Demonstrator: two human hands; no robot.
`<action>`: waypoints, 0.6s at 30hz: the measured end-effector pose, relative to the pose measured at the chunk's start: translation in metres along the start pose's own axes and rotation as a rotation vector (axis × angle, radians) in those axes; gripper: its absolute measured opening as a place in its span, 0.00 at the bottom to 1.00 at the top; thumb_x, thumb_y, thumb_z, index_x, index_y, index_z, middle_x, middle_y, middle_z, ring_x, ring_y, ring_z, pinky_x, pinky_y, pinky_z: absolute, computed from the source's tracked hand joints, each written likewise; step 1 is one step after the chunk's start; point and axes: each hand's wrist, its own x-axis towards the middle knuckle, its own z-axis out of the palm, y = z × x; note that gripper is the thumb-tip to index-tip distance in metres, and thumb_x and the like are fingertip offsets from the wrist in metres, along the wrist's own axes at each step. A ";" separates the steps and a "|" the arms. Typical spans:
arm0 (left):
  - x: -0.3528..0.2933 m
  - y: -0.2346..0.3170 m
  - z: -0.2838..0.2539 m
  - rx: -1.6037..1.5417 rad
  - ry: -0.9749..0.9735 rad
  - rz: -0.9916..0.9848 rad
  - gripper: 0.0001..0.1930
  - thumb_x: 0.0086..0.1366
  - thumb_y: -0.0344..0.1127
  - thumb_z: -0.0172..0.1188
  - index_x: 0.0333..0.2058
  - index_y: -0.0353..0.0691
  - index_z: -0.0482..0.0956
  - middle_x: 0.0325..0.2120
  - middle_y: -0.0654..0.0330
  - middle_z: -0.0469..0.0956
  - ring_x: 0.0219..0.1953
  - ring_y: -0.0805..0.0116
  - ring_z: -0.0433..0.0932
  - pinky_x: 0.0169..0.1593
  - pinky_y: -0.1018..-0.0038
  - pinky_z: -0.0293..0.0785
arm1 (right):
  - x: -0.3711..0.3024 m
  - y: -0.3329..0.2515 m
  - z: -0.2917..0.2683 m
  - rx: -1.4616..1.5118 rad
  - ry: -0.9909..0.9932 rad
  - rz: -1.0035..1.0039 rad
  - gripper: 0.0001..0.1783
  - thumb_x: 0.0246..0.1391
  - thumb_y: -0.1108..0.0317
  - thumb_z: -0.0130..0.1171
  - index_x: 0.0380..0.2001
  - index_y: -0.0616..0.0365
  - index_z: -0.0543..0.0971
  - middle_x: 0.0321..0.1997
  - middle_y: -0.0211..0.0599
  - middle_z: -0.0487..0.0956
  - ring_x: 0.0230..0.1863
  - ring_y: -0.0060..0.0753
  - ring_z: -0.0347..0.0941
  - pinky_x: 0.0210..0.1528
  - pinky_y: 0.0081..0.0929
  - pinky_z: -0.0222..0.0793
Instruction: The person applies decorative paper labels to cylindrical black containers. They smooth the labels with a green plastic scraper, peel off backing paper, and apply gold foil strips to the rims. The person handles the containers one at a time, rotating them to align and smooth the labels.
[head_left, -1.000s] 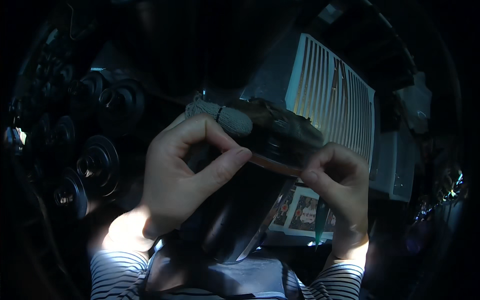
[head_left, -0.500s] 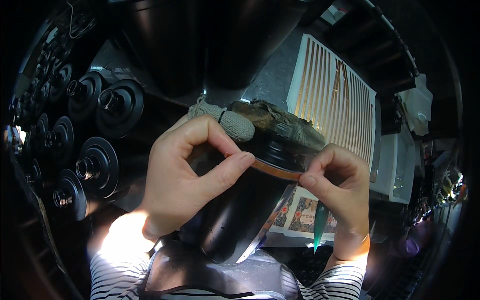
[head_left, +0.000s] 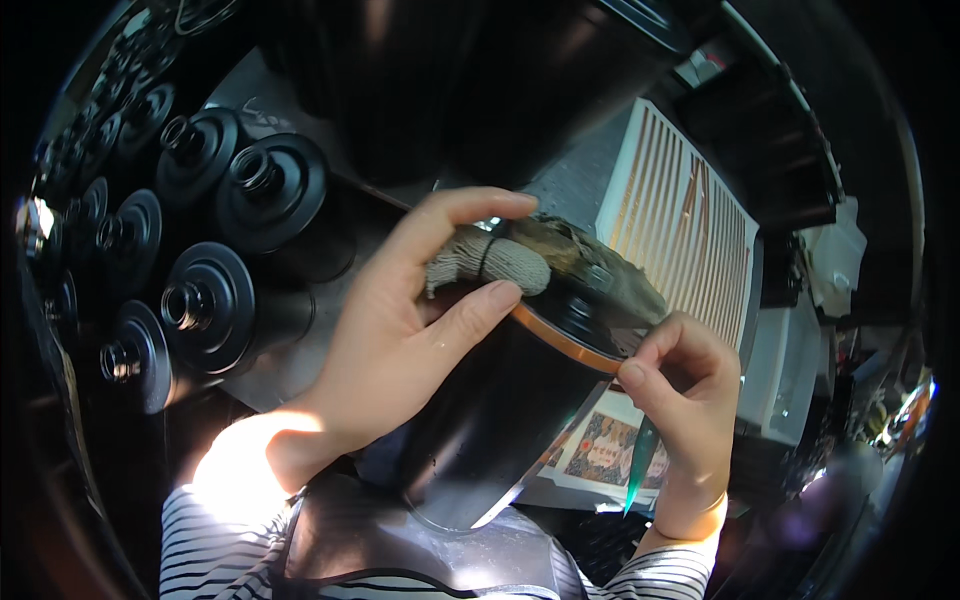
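Observation:
A large glossy black bottle (head_left: 495, 415) leans across my lap, its neck pointing away from me. A thin copper-orange strip (head_left: 565, 344) lies along its shoulder edge. My left hand (head_left: 395, 335) has its thumb pressed at the strip's left end, while its index finger is stretched out away from the thumb. At the strip's right end, my right hand (head_left: 690, 390) pinches it between thumb and index finger. A green pointed thing (head_left: 641, 465) sticks out below my right palm; how it is held is hidden. The bottle's neck rests against a ragged cloth-wrapped support (head_left: 600, 262).
A grey knitted cloth roll (head_left: 515, 265) is tied beside the support. Several black bottles (head_left: 210, 305) lie stacked at left, necks facing me. A white sheet of copper-orange strips (head_left: 690, 200) lies at far right, above a white bin (head_left: 790, 370). Printed labels (head_left: 600, 445) lie beyond the bottle.
My left index finger has lifted off the strip and stretched out, opening the pinch. My right hand keeps its pinch at the strip's right end. The whole view has shifted slightly.

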 end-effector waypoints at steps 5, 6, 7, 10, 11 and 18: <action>-0.002 -0.007 0.002 -0.140 0.013 -0.077 0.25 0.57 0.35 0.64 0.52 0.38 0.67 0.46 0.60 0.72 0.49 0.74 0.71 0.54 0.77 0.67 | -0.002 0.002 -0.001 -0.034 0.003 0.025 0.10 0.44 0.73 0.66 0.21 0.60 0.73 0.20 0.25 0.73 0.21 0.10 0.66 0.25 0.07 0.58; -0.001 -0.011 0.000 -0.131 0.010 -0.069 0.25 0.57 0.34 0.64 0.52 0.38 0.68 0.46 0.60 0.73 0.48 0.74 0.71 0.54 0.78 0.67 | -0.002 0.003 -0.001 -0.031 0.004 0.028 0.10 0.44 0.73 0.66 0.21 0.60 0.72 0.20 0.26 0.73 0.21 0.10 0.66 0.25 0.07 0.58; 0.000 -0.014 -0.002 -0.131 0.008 -0.054 0.24 0.57 0.33 0.64 0.52 0.37 0.68 0.45 0.60 0.73 0.48 0.74 0.72 0.53 0.78 0.68 | -0.001 0.002 0.000 -0.041 0.011 0.017 0.11 0.45 0.73 0.65 0.21 0.60 0.72 0.20 0.26 0.73 0.21 0.10 0.66 0.25 0.08 0.58; 0.002 -0.019 -0.005 -0.124 0.009 -0.022 0.22 0.58 0.31 0.62 0.51 0.37 0.70 0.44 0.60 0.74 0.46 0.75 0.73 0.52 0.79 0.69 | -0.001 0.003 0.000 -0.039 0.017 0.008 0.11 0.45 0.73 0.65 0.21 0.60 0.71 0.20 0.26 0.73 0.22 0.10 0.66 0.24 0.08 0.58; 0.002 -0.020 -0.005 -0.118 0.019 -0.019 0.21 0.59 0.30 0.62 0.50 0.37 0.70 0.43 0.60 0.75 0.45 0.76 0.73 0.51 0.79 0.69 | -0.001 0.003 0.000 -0.016 0.012 0.023 0.10 0.45 0.73 0.65 0.21 0.60 0.72 0.20 0.26 0.73 0.22 0.10 0.66 0.24 0.08 0.58; -0.029 -0.005 0.012 0.846 -0.131 0.526 0.24 0.47 0.36 0.68 0.46 0.46 0.79 0.42 0.53 0.77 0.53 0.56 0.70 0.59 0.51 0.58 | 0.001 0.004 -0.001 -0.009 0.020 0.028 0.09 0.45 0.73 0.66 0.22 0.60 0.73 0.21 0.26 0.74 0.23 0.11 0.67 0.26 0.09 0.61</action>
